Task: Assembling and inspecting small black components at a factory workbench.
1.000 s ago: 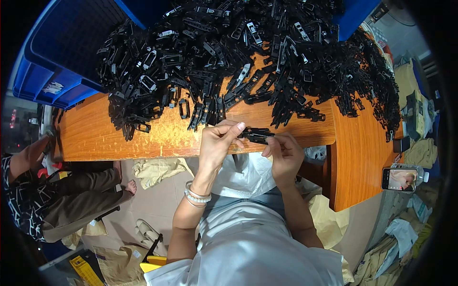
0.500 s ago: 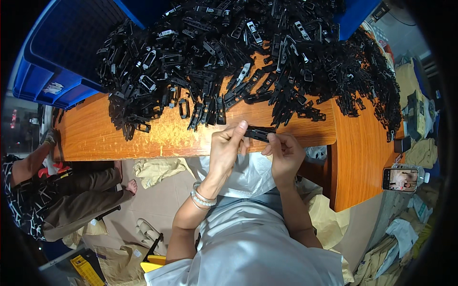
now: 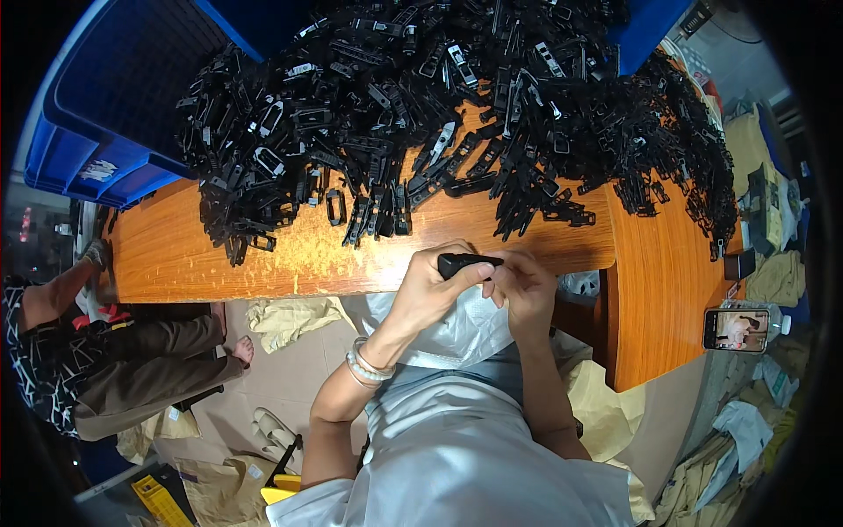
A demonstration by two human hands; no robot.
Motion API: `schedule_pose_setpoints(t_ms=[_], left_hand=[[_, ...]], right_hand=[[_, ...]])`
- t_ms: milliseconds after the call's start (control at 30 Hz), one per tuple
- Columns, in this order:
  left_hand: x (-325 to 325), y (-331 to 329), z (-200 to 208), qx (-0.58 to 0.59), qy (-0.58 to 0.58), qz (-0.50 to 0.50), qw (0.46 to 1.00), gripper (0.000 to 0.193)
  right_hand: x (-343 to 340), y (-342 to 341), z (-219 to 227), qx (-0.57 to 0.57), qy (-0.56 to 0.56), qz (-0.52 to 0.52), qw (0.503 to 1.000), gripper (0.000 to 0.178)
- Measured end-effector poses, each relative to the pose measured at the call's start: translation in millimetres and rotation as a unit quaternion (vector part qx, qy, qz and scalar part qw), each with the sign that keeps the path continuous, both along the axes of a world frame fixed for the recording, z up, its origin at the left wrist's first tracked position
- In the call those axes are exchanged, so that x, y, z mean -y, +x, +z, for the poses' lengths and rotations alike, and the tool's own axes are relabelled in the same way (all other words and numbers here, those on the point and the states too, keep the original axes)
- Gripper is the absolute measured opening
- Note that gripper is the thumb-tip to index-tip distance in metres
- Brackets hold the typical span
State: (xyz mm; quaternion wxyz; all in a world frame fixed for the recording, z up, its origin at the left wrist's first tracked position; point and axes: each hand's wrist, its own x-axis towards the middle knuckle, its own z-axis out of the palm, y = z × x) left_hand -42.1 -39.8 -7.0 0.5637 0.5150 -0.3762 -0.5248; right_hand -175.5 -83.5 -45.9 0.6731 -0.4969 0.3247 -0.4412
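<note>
The part (image 3: pixel 458 264), black and narrow, is in the left hand (image 3: pixel 426 287), just over the near edge of the table (image 3: pixel 329 268). The left grip is closed on it: the thumb presses along its near side and the fingers curl behind its far side, so the part is pinched between them. Its broad left end sits by the crook of thumb and forefinger, and it runs to the right, past the thumb, nearly level across the view. Its slimmer right end reaches the fingertips of the right hand (image 3: pixel 527 288). There the right thumb and fingers are drawn close together; I cannot tell whether they pinch that end or only touch it.

Beyond both hands, a pile (image 3: pixel 386 114) of similar black pieces spreads over the table, well apart from the held part. A blue crate (image 3: pixel 118 145) stands left of the pile. Below the hands, a white sheet (image 3: pixel 439 334) covers the lap. A phone (image 3: pixel 736 331) is at the far right.
</note>
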Motion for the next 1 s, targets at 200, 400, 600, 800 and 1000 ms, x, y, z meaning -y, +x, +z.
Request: schedule_pose_setpoints(t_ms=[200, 400, 600, 800, 1000], left_hand=[[23.1, 9.1, -5.3, -0.008, 0.006, -0.122, 0.992, 0.027], [126.8, 30.2, -9.4, 0.391, -0.093, 0.072, 0.913, 0.024], [172.8, 28.3, -18.2, 0.507, -0.019, 0.162, 0.847, 0.023], [115.4, 36.0, -8.5, 0.166, 0.019, 0.029, 0.986, 0.001], [43.5, 30.1, 0.5, 0.095, 0.069, -0.133, 0.984, 0.031]], right_hand=[[3.5, -3.6, 5.0, 0.008, 0.011, -0.064, 0.998, 0.014], [10.6, -13.0, -5.7, 0.045, 0.059, -0.142, 0.987, 0.020], [11.8, -17.7, -15.5, 0.027, 0.075, -0.115, 0.990, 0.020], [16.7, -26.8, -18.9, 0.018, 0.066, -0.094, 0.993, 0.014], [19.6, -20.4, 0.9, -0.036, -0.054, -0.072, 0.995, 0.015]])
